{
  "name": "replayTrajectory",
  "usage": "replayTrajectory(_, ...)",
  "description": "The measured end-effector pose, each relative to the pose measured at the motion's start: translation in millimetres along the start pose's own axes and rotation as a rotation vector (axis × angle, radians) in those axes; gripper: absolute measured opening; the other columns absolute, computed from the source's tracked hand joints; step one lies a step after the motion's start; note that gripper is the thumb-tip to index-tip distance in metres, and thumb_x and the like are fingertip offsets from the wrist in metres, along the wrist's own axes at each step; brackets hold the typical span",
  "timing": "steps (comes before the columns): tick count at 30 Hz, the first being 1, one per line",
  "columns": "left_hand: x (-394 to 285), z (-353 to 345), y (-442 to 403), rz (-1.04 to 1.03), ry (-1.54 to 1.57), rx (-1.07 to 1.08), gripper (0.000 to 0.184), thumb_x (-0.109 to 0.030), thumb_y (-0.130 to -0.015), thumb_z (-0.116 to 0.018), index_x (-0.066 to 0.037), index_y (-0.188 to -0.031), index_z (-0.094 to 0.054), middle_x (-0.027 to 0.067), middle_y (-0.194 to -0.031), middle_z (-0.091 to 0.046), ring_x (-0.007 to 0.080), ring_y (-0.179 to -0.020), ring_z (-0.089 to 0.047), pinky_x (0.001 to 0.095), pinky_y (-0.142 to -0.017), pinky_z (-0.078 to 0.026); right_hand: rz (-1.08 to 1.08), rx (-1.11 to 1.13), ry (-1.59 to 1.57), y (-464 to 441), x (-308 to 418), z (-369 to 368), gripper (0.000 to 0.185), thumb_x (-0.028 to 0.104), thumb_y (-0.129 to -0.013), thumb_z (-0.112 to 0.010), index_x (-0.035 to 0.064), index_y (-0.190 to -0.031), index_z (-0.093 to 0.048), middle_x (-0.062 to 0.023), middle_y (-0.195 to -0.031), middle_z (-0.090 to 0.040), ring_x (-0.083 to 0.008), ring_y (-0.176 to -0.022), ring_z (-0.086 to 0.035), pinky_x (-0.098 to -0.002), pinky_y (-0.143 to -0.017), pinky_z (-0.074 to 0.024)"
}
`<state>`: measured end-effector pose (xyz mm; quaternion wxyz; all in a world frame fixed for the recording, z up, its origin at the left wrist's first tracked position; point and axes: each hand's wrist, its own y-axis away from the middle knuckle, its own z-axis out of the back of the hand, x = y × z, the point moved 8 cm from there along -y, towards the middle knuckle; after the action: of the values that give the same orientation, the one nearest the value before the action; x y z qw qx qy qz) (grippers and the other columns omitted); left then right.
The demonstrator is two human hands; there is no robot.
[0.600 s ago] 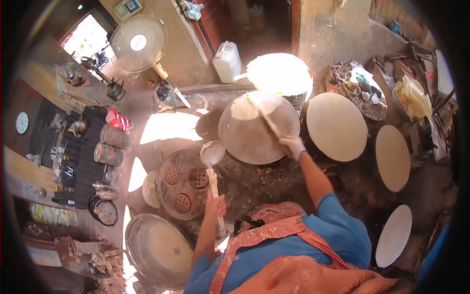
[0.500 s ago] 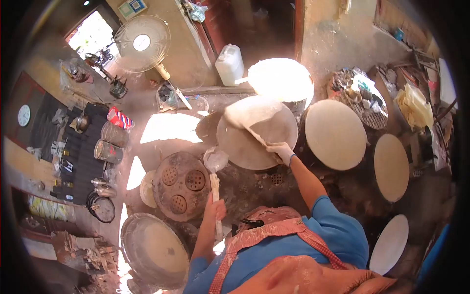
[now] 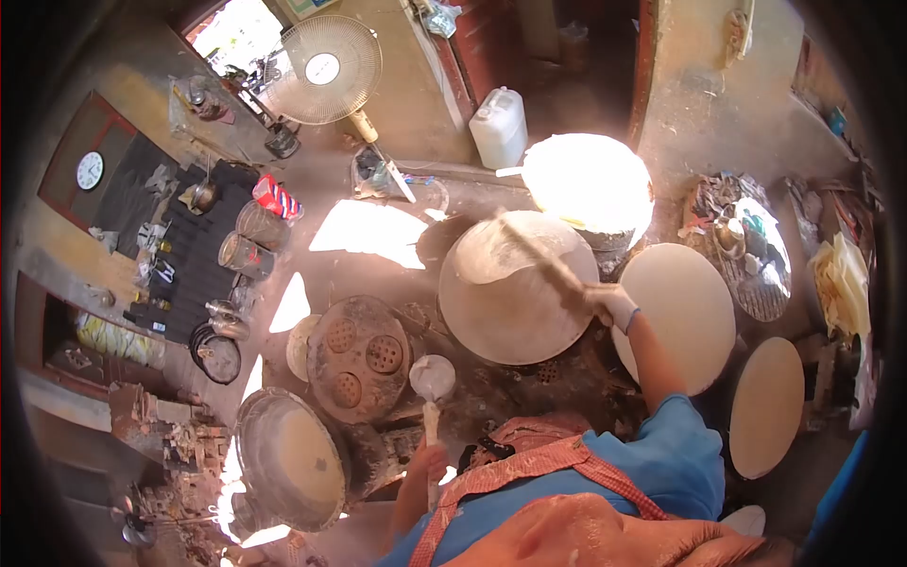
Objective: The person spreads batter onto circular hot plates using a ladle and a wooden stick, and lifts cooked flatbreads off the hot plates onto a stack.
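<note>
My right hand (image 3: 612, 304) is closed round a long wooden stick (image 3: 543, 255), which lies across a big round griddle (image 3: 510, 321). Pale wet batter (image 3: 482, 257) covers the griddle's upper part, under the stick's far end. Low in the middle, my left hand (image 3: 430, 461) grips the pale handle of a ladle (image 3: 433, 378). The ladle's round bowl is between the griddle and a clay disc (image 3: 359, 359) with perforated openings. A wide basin (image 3: 288, 458) with beige liquid stands left of my left hand.
Right of the griddle are a round pale disc (image 3: 677, 319) and another (image 3: 766, 408). Behind it, a brightly lit round vessel (image 3: 588, 184) stands near a white jug (image 3: 499, 129). A standing fan (image 3: 323, 68), metal tins (image 3: 246, 255) and a cluttered tray (image 3: 742, 246) are farther off.
The view has shifted, so the surroundings sit farther right. My right hand has swung the stick across the griddle. My left hand and the ladle are lower, closer to the basin.
</note>
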<state>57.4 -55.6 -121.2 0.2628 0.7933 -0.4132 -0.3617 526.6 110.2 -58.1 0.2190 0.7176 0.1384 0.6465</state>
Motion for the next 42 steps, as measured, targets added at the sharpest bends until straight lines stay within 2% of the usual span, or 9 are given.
replayTrajectory(6,31,-24,15,0.131,0.210,-0.239,0.025,-0.006,-0.093,-0.040,-0.020,-0.114,-0.043,-0.0037,-0.053,-0.031,0.0051,-0.037,-0.031,0.0188,-0.029,-0.025,-0.165,0.238,-0.050,-37,-26,-41,0.039,0.014,-0.078,-0.066,0.0043,-0.116,-0.061,0.0012,-0.056,-0.051,-0.0083,-0.036,-0.039,-0.0242,-0.033,-0.0279)
replayTrajectory(16,58,-32,14,0.100,0.312,-0.093,0.028,-0.007,-0.093,-0.042,-0.021,-0.117,-0.042,-0.0035,-0.053,-0.032,0.0053,-0.036,-0.031,0.0188,-0.028,-0.025,-0.024,0.337,0.157,-104,17,-16,0.041,0.013,-0.077,-0.065,0.0010,-0.116,-0.060,-0.0020,-0.055,-0.055,-0.0070,-0.039,-0.045,-0.0229,-0.032,-0.0283)
replayTrajectory(19,56,-34,12,0.082,0.327,-0.079,0.029,-0.007,-0.092,-0.042,-0.021,-0.117,-0.041,-0.0034,-0.053,-0.032,0.0053,-0.036,-0.031,0.0188,-0.028,-0.025,-0.183,0.479,0.121,-85,-18,-26,0.040,0.016,-0.078,-0.066,0.0009,-0.115,-0.061,-0.0100,-0.068,-0.062,-0.0121,-0.054,-0.058,-0.0247,-0.044,-0.0428)
replayTrajectory(21,57,-36,10,0.065,0.344,-0.062,0.029,-0.007,-0.092,-0.043,-0.021,-0.118,-0.041,-0.0034,-0.053,-0.032,0.0054,-0.036,-0.031,0.0188,-0.028,-0.025,0.025,0.533,0.254,-90,-36,-6,0.043,0.005,-0.073,-0.070,-0.0031,-0.113,-0.061,-0.0203,-0.107,-0.063,-0.0216,-0.103,-0.058,-0.0326,-0.090,-0.0445)
replayTrajectory(31,57,-42,19,0.044,0.346,-0.057,0.032,-0.009,-0.092,-0.044,-0.022,-0.121,-0.039,-0.0031,-0.053,-0.033,0.0056,-0.035,-0.031,0.0187,-0.027,-0.025,-0.138,0.575,0.283,-138,9,-52,0.044,0.020,-0.075,-0.069,0.0008,-0.113,-0.062,-0.0028,-0.059,-0.054,-0.0097,-0.037,-0.041,-0.0263,-0.033,-0.0285)
replayTrajectory(35,53,-42,16,0.007,0.350,-0.028,0.034,-0.009,-0.092,-0.045,-0.023,-0.122,-0.039,-0.0030,-0.053,-0.033,0.0056,-0.035,-0.031,0.0187,-0.026,-0.025,-0.094,0.704,0.256,-107,-30,-19,0.048,0.016,-0.072,-0.073,-0.0023,-0.115,-0.060,-0.0107,-0.094,-0.067,-0.0157,-0.081,-0.061,-0.0265,-0.071,-0.0486)
replayTrajectory(37,54,-44,15,-0.007,0.366,-0.007,0.035,-0.009,-0.092,-0.045,-0.023,-0.122,-0.038,-0.0030,-0.053,-0.033,0.0057,-0.034,-0.032,0.0187,-0.026,-0.025,-0.240,0.640,0.466,-69,4,-6,0.040,0.013,-0.072,-0.071,-0.0041,-0.108,-0.063,-0.0103,-0.092,-0.067,-0.0145,-0.079,-0.061,-0.0270,-0.071,-0.0492)
replayTrajectory(39,57,-44,19,-0.012,0.378,-0.007,0.035,-0.010,-0.091,-0.046,-0.023,-0.123,-0.038,-0.0029,-0.053,-0.033,0.0057,-0.034,-0.032,0.0187,-0.026,-0.025,0.402,0.719,0.375,-121,5,-21,0.035,0.014,-0.072,-0.071,-0.0034,-0.102,-0.066,-0.0091,-0.083,-0.066,-0.0129,-0.073,-0.060,-0.0267,-0.065,-0.0477)
replayTrajectory(42,62,-44,29,-0.002,0.378,-0.028,0.036,-0.010,-0.091,-0.046,-0.024,-0.124,-0.038,-0.0029,-0.053,-0.033,0.0057,-0.034,-0.032,0.0187,-0.026,-0.025,0.105,0.506,0.354,-170,16,-51,0.042,0.017,-0.075,-0.067,-0.0036,-0.110,-0.062,-0.0053,-0.071,-0.060,-0.0095,-0.056,-0.051,-0.0237,-0.051,-0.0409)
